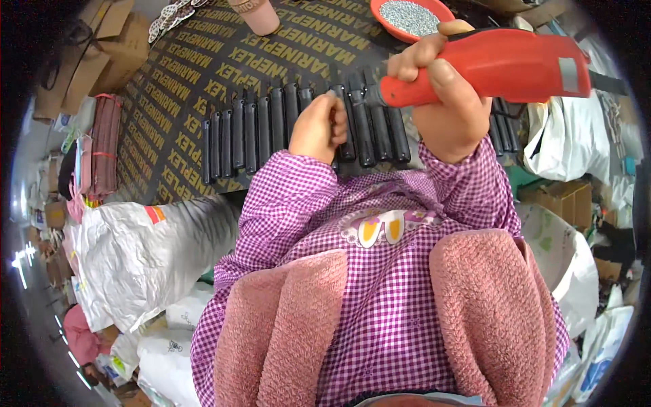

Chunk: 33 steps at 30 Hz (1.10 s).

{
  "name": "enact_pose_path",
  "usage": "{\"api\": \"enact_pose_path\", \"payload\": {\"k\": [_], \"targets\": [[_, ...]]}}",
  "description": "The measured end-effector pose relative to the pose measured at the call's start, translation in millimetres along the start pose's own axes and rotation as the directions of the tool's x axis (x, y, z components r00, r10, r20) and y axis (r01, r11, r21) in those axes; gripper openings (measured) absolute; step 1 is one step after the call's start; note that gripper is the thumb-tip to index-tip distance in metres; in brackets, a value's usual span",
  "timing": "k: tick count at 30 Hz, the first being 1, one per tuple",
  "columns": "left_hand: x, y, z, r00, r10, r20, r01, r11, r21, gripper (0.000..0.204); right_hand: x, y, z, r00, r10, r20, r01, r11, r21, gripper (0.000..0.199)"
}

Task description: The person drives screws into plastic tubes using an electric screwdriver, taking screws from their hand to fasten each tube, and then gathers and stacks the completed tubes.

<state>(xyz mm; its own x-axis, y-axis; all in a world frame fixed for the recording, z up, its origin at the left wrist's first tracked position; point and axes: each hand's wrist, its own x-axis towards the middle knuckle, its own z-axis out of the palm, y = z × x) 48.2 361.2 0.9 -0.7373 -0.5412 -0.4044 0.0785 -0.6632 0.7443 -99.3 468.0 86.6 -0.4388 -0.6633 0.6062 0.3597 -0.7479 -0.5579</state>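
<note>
My right hand [453,102] is wrapped round a red power screwdriver [508,66], which lies nearly level and points left. Its tip reaches the upper end of one dark bar in a row of slim black handle-like bars [254,136] on the table. Just left of the tip, my left hand [319,125] is closed in a fist over the row, its fingers curled against a bar. What it holds, if anything, is hidden. Thin prongs stick out from the far ends of several bars. Beyond the screwdriver sits a red bowl [444,9] of small silver metal pieces.
The bars lie on a dark table [163,142] with yellow print. A pink cup [256,15] stands at its far side. Cardboard boxes [125,51] are at the far left. White sacks flank me, one on the left [129,258] and one on the right [569,139].
</note>
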Motion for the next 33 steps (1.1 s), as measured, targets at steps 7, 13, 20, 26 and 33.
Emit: {"api": "enact_pose_path", "payload": {"k": [7, 13, 20, 26, 33], "targets": [[-19, 5, 23, 1.0, -0.011, 0.014, 0.013, 0.975, -0.222, 0.041, -13, -1, 2, 0.998, 0.022, 0.052, -0.021, 1.0, -0.022, 0.044], [-28, 10, 28, 0.985, -0.026, 0.171, 0.064, 0.974, -0.218, 0.047, -17, 5, 2, 0.999, 0.018, 0.033, -0.014, 0.993, -0.118, 0.045], [-29, 9, 27, 0.979, -0.026, 0.203, 0.068, 0.977, -0.2, 0.049, -18, 4, -2, 0.999, 0.016, 0.046, -0.016, 1.0, -0.009, 0.045], [-25, -2, 15, 0.968, -0.051, 0.247, 0.118, 0.957, -0.263, 0.043, -17, -3, 1, 1.0, 0.013, 0.024, -0.013, 1.0, -0.009, 0.044], [-26, -14, 4, 0.978, -0.061, 0.201, 0.1, 0.977, -0.187, 0.021, -15, -5, -2, 1.0, -0.001, 0.023, 0.003, 0.998, -0.064, 0.045]]}}
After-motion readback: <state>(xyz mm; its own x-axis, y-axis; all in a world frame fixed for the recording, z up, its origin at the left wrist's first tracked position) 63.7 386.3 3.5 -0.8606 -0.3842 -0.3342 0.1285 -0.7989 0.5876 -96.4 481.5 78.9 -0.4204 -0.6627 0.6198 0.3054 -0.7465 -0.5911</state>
